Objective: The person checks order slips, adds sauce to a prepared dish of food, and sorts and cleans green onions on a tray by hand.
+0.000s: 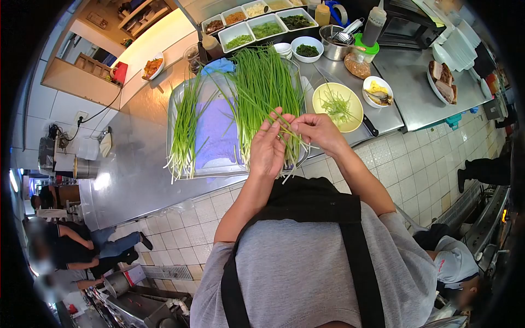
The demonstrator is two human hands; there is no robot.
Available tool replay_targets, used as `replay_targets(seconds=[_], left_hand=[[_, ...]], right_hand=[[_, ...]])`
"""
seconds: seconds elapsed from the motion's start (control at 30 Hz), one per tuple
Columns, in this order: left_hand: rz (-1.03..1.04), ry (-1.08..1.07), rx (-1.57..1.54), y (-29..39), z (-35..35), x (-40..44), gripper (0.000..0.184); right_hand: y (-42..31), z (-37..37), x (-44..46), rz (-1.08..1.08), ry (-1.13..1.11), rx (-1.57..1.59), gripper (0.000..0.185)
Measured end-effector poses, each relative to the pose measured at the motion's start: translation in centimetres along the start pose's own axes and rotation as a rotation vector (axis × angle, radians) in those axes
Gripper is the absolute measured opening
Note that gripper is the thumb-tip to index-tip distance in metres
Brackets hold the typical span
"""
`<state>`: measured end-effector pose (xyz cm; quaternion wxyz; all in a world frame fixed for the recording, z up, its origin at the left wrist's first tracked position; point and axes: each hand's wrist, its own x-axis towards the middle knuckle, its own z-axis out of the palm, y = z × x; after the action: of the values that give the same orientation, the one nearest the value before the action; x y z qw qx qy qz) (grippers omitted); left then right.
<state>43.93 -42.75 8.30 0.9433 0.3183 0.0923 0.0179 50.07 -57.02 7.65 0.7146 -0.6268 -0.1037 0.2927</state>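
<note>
Both my hands meet over the front right of a metal tray (219, 174). My left hand (267, 147) is closed, fingers curled, around a few thin green onions. My right hand (317, 130) pinches the same green onions (284, 124) close to the left fingertips. Beneath and beyond them lies a large pile of green onions (262, 76), white ends toward me. A smaller bunch (185, 126) lies on the tray's left side, with a purple-blue liner (216, 131) showing between. Right of my hands stands a pale yellow bowl (317, 104) with green trimmings (336, 106) inside.
A knife (371, 126) lies beside the yellow bowl, handle toward the counter edge. White containers (238, 38) of chopped ingredients line the back, near a metal pot (333, 49) and squeeze bottle (374, 27). Other people (71, 240) stand at left and right.
</note>
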Motion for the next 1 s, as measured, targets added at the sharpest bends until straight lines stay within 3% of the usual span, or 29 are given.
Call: replay_targets(seconds=[0.37,0.67,0.8,0.9,1.0], left_hand=[[0.062,0.048,0.023,0.9,0.7,0.3,0.026],[0.224,0.129,-0.054,1.0,0.3,0.5,0.023],[0.306,0.115,-0.124,2.3,-1.1,0.9,0.024],[0.336,0.107,-0.111,3.0,-1.3,0.8,0.024],[0.346,0.105,-0.084,3.3,-0.9,0.8,0.022]], right_hand=[[1.0,0.7,-0.1,-0.037,-0.031,-0.046,0.009],[2.4,0.1,0.2,0.010,0.089,0.608,0.010],[2.0,-2.1,-0.3,-0.094,0.065,0.773,0.009],[1.7,-4.5,-0.3,-0.240,0.153,0.587,0.010],[0.0,-6.3,-0.2,-0.322,0.503,-0.350,0.010]])
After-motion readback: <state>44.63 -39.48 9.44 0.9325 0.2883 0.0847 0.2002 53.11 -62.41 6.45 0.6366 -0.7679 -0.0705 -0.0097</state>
